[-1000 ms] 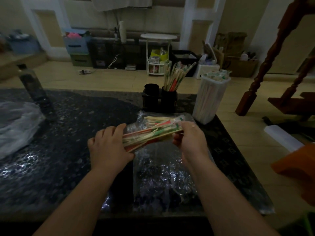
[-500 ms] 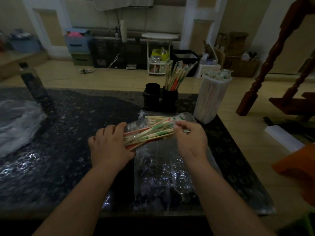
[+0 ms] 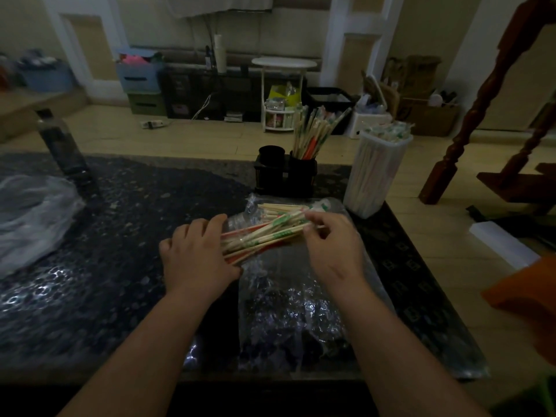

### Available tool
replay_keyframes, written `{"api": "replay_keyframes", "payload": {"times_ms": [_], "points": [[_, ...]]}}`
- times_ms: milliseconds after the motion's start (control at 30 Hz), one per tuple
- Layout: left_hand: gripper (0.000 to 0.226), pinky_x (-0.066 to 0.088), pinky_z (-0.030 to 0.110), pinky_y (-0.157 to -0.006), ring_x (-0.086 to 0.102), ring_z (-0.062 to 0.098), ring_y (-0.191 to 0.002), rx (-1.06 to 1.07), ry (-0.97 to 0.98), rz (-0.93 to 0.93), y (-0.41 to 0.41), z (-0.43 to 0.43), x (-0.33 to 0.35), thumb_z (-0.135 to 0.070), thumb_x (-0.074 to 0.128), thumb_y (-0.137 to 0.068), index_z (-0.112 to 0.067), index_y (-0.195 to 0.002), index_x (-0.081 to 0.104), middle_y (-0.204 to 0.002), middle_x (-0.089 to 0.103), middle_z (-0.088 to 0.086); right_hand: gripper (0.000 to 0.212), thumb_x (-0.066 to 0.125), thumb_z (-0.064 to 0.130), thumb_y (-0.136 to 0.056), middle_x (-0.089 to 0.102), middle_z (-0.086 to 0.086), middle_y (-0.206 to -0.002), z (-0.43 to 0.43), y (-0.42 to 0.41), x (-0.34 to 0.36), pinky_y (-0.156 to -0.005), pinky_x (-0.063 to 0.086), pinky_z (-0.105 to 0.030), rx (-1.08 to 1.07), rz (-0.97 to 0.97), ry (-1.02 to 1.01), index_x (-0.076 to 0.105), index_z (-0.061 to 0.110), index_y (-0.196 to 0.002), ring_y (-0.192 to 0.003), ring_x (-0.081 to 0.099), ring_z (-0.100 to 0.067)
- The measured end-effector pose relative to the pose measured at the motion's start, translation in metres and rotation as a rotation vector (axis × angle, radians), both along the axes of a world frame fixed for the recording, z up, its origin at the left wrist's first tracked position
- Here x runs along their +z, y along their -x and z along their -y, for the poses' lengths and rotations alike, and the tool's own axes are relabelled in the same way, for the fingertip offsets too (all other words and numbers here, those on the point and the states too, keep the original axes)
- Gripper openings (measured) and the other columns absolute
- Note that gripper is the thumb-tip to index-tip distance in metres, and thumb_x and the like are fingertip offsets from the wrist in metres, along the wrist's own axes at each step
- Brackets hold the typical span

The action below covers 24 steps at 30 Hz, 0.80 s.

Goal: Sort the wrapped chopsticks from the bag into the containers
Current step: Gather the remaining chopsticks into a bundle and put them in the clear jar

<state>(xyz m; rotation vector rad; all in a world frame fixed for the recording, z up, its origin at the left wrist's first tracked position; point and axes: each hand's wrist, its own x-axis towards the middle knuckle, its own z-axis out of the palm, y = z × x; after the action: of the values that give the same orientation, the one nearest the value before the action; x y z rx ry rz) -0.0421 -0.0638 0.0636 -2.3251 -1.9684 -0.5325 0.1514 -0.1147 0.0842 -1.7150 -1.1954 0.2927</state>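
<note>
A bundle of wrapped chopsticks (image 3: 264, 234) with red and green print lies across a clear plastic bag (image 3: 288, 296) on the dark table. My left hand (image 3: 195, 254) grips the bundle's near-left end. My right hand (image 3: 331, 239) pinches the tips at the bundle's far-right end. Behind them stands a black two-cup holder (image 3: 285, 176); its right cup holds several wrapped chopsticks (image 3: 313, 130), and its left cup looks empty. A tall clear container (image 3: 376, 176) to the right is packed with white-wrapped sticks.
A crumpled clear plastic sheet (image 3: 30, 215) lies at the table's left. A dark bottle (image 3: 60, 145) stands at the far left. The table's right edge (image 3: 421, 266) drops to the floor, where a white box (image 3: 502, 245) and something orange (image 3: 529, 290) lie.
My right hand has turned over the bundle's right end, from a grip underneath to a pinch on the tips from above. The bundle has dropped slightly toward the bag. My left hand kept its hold.
</note>
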Motion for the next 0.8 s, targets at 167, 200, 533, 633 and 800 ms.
{"api": "replay_keyframes", "payload": {"times_ms": [167,200,533,633,800], "points": [[0.096,0.033,0.046,-0.099,0.041,0.026,-0.125,0.04,0.035,0.031,0.004,-0.003,0.002,-0.061,0.075,-0.064,-0.036,-0.144,0.029,-0.138,0.045,0.0,0.012,0.063,0.015,-0.093,0.057,0.008,-0.1,0.001,-0.004,0.0,-0.063,0.038,-0.005,-0.001,-0.104,-0.028,0.061,0.027,-0.094,-0.082,0.054,0.001],[0.096,0.033,0.046,-0.099,0.041,0.027,-0.124,0.049,0.037,0.032,0.004,-0.003,0.002,-0.062,0.076,-0.064,-0.036,-0.144,0.029,-0.137,0.045,0.001,0.013,0.063,0.015,-0.093,0.06,0.009,-0.094,0.001,-0.006,-0.001,-0.062,0.038,-0.007,0.005,-0.103,-0.005,0.059,0.027,-0.088,-0.08,0.055,-0.001],[0.098,0.034,0.047,-0.099,0.042,0.028,-0.124,0.062,0.047,0.028,0.004,-0.004,0.003,-0.063,0.077,-0.062,-0.035,-0.143,0.029,-0.137,0.045,0.002,0.017,0.069,0.017,-0.082,0.067,0.001,-0.087,0.006,-0.009,-0.007,-0.077,0.053,-0.029,0.301,0.308,0.637,0.059,0.026,-0.071,-0.087,0.063,-0.019],[0.098,0.034,0.048,-0.099,0.042,0.028,-0.124,0.059,0.055,0.032,0.005,-0.003,0.003,-0.063,0.077,-0.062,-0.036,-0.143,0.029,-0.137,0.045,0.002,0.018,0.08,0.018,-0.077,0.069,-0.002,-0.092,0.012,-0.004,-0.001,-0.071,0.05,-0.028,0.413,0.406,0.855,0.063,0.022,-0.075,-0.087,0.064,-0.018],[0.099,0.035,0.047,-0.099,0.042,0.028,-0.124,0.07,0.06,0.032,0.006,-0.005,0.003,-0.064,0.078,-0.061,-0.036,-0.143,0.03,-0.137,0.045,0.001,0.062,0.088,0.033,-0.07,0.059,-0.006,-0.125,0.022,0.008,-0.004,-0.086,0.046,-0.035,0.496,0.574,0.991,0.05,0.018,-0.117,-0.109,0.056,-0.025]]}}
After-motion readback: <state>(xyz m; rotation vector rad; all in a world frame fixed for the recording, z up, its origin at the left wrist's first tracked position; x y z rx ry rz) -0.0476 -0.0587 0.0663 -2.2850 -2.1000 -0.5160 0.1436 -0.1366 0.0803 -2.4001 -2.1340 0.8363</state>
